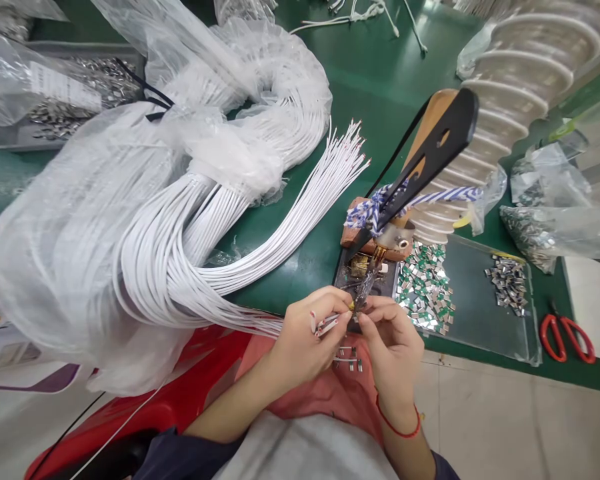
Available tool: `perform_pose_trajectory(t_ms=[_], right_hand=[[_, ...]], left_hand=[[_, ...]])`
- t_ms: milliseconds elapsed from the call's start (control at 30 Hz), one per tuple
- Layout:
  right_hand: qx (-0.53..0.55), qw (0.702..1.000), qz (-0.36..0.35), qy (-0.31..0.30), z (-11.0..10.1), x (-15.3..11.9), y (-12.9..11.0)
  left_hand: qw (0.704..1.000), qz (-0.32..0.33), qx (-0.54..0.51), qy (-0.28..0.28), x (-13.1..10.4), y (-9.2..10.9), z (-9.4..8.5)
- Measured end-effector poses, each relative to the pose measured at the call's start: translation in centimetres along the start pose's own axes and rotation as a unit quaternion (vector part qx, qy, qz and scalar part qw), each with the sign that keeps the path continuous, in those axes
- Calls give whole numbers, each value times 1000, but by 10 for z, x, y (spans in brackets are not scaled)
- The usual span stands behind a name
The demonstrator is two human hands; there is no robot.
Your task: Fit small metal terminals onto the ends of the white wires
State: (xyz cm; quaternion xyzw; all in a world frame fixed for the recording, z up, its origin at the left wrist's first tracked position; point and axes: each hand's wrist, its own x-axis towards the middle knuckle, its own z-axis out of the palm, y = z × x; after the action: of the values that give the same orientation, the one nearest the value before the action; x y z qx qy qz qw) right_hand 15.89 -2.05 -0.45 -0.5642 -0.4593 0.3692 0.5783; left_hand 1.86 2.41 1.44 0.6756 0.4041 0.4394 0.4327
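Note:
My left hand (pixel 305 337) is closed around a few white cables (pixel 327 325) whose stripped, reddish ends stick out between the fingers. Its thumb and forefinger pinch close to the dark tip of a soldering iron (pixel 367 287), which points down from a stand bound with striped cloth. My right hand (pixel 394 333) wears a red string and pinches at the same spot; what lies between its fingertips is too small to make out. Below the hands hang several cable ends with small metal connectors (pixel 353 360), over a pink cloth on the lap.
A big bundle of white cables (pixel 170 267), partly in plastic wrap, covers the left. A ribbed clear hose (pixel 520 73) slants in overhead. On the right are a tray (pixel 473 293) with green-and-silver connectors (pixel 425 287) and metal shells (pixel 509 283), red-handled scissors (pixel 565 337) and bags (pixel 555 227).

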Motion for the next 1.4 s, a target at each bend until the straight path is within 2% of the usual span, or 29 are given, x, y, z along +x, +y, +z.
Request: perform_pose_trajectory(t_ms=[367, 567, 967, 1400], right_hand=[[-74, 997, -20, 2, -8, -3, 0], [-53, 998, -3, -26, -7, -7, 4], [-41, 999, -12, -2, -2, -4, 0], [-38, 999, -18, -3, -3, -7, -2]], left_hand=[[1000, -21, 12, -9, -7, -6, 2], [1000, -22, 12, -10, -5, -7, 3], [1000, 2, 24, 1, -1, 0, 0], [1000, -15, 13, 4, -3, 0, 0]])
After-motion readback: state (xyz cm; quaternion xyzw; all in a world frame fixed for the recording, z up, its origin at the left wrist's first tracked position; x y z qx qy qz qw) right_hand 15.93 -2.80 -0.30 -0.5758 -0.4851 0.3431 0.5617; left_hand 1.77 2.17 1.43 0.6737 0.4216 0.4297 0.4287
